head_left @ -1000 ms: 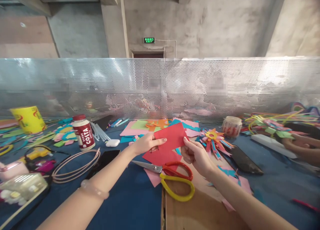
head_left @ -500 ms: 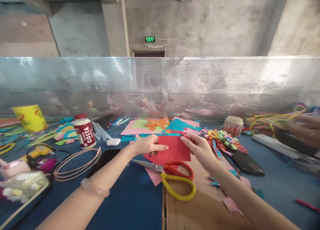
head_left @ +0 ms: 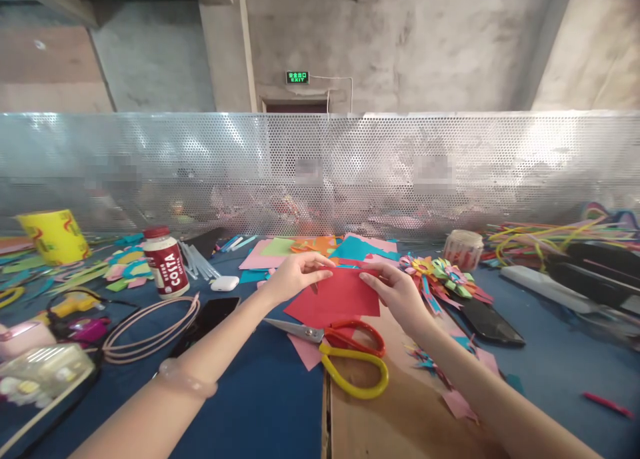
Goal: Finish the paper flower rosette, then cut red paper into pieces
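A square of red paper (head_left: 349,295) is held up in front of me, over another red sheet (head_left: 301,308). My left hand (head_left: 297,276) has its thumb and fingers closed at the square's top left corner. At the top right edge, my right hand (head_left: 400,291) pinches the same square between thumb and fingers. Just below the paper lie scissors (head_left: 320,336) with one red and one yellow handle, blades pointing left. Pink paper (head_left: 306,354) shows beneath the scissors.
A Costa bottle (head_left: 167,266), white earphone case (head_left: 225,284) and coiled cable (head_left: 150,332) lie left. Paper flowers (head_left: 447,276), a phone (head_left: 493,322) and a jar (head_left: 463,249) are right. Coloured sheets (head_left: 367,247) lie beyond, before a perforated metal screen (head_left: 320,172).
My left hand has moved from the red paper's left side up to its top left corner. Another person's hand at the far right has left the view.
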Motion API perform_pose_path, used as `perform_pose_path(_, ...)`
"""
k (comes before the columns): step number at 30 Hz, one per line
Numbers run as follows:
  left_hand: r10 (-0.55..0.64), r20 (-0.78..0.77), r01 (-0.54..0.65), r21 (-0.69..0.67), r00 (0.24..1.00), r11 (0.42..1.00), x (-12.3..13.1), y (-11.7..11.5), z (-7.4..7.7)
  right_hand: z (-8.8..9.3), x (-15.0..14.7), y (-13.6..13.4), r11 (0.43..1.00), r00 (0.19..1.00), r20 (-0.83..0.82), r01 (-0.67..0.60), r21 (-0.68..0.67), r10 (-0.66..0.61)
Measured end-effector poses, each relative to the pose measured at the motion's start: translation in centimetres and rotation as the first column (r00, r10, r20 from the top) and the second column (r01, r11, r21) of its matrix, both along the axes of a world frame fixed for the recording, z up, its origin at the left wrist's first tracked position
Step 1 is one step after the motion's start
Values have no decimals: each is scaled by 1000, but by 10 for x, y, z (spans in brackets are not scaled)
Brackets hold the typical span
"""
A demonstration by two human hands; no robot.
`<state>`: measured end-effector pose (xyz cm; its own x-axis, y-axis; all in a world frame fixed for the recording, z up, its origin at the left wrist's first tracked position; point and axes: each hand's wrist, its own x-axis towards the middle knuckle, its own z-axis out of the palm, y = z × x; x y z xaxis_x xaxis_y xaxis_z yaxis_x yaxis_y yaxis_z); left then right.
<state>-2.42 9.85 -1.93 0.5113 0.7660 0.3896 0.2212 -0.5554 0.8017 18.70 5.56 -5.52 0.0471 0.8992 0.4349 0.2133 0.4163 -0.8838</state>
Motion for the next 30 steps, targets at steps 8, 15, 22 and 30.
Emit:
perform_pose_path(8,21,-18,-21,28,1000,999,-1,2,-1,-1,0,1,1000,1000,-5,4,23,-4)
perform_pose_path(15,34,-21,-33,40,999,999,-1,2,-3,-2,0,1,999,1000,-4,26,41,-26)
perform_pose_path(22,103,50,-105,39,993,994,1,3,-1,3,-3,-5,997,989,-147,-42,-68,32)
perform_pose_path(30,237,267,-268,84,934,960,19,-16,-4,-7,-35,-21,910,954,-130,-298,-287,272)
